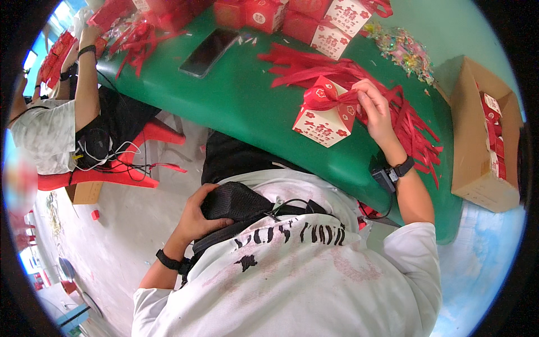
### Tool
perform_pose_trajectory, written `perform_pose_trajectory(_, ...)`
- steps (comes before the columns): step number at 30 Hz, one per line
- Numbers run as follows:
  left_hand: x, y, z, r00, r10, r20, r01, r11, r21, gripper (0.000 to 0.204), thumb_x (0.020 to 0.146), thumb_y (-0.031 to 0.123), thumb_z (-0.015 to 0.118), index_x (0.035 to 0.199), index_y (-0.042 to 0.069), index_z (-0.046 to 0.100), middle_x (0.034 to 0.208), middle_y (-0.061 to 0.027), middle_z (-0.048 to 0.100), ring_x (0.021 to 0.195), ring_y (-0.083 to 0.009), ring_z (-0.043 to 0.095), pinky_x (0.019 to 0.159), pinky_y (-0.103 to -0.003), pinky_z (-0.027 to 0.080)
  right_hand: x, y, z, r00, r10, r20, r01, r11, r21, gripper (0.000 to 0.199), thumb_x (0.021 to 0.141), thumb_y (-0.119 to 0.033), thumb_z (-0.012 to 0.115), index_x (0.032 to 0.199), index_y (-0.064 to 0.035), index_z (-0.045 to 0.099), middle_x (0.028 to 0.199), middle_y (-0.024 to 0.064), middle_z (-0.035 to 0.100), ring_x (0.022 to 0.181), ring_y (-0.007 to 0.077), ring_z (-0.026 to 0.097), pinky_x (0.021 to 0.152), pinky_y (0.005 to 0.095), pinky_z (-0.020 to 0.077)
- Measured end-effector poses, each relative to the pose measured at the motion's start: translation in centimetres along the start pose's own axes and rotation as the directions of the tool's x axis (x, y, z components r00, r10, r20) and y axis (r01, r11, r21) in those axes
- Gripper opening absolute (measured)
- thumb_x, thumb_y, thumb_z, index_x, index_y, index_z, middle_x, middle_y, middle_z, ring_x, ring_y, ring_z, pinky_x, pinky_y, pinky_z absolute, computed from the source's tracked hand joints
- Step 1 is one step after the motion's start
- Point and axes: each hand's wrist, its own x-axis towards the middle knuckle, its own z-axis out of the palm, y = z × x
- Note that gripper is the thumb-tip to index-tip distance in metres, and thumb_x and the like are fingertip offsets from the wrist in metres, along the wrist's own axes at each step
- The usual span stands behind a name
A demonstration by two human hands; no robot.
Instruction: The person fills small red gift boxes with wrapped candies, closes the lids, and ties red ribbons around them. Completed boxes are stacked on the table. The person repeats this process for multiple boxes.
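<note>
A small red and white gift box stands on the green table, with a red ribbon across its top. My right hand is closed on the ribbon's right end, fingertips pinched together beside the box. Down at my waist, my left hand wraps round a black mesh pouch on a strap, thumb in front and fingers behind it. A thick bundle of loose red ribbons lies behind the box and under my right forearm.
A phone lies on the green table. Finished-looking boxes stand along the far side, near a pile of shiny candies. An open carton with boxes stands right. At left, another person sits by a red chair.
</note>
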Motion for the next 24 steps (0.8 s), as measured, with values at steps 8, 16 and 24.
perform_pose_trajectory(8,0.2,0.1,0.1,0.999,0.031,0.009,-0.031,0.999,-0.022,0.081,0.064,0.028,0.099,0.131,0.002,0.061,0.119,-0.0151,0.069,0.113,-0.0289,0.067,0.103,-0.038,0.05,0.0,0.4,-0.3,1.0,-0.027,0.002,0.027,0.999,-0.017,0.016,0.11,-0.014,0.054,0.112,-0.0018,0.064,0.111,-0.0004,0.058,0.083,0.0048,0.052,0.07,0.0215,0.0427)
perform_pose_trajectory(16,0.0,0.1,0.4,1.0,0.015,-0.024,-0.015,1.0,0.013,0.08,0.061,0.024,0.1,0.128,0.002,0.062,0.119,-0.0153,0.068,0.11,-0.0315,0.068,0.099,-0.039,0.052,0.1,0.2,-0.3,1.0,-0.021,0.002,0.021,1.0,-0.015,0.016,0.11,-0.014,0.055,0.111,-0.0013,0.064,0.111,0.0003,0.058,0.082,0.0051,0.052,0.068,0.0219,0.0422)
perform_pose_trajectory(24,-0.9,0.5,1.3,0.979,0.163,-0.123,-0.146,0.979,0.139,0.077,0.058,0.022,0.099,0.123,0.003,0.062,0.113,-0.015,0.065,0.107,-0.0343,0.066,0.095,-0.04,0.053,0.1,0.7,-0.4,1.0,-0.031,0.002,0.031,0.999,-0.028,0.017,0.11,-0.015,0.055,0.11,-0.0009,0.064,0.111,0.0002,0.058,0.084,0.0051,0.052,0.07,0.0216,0.0425)
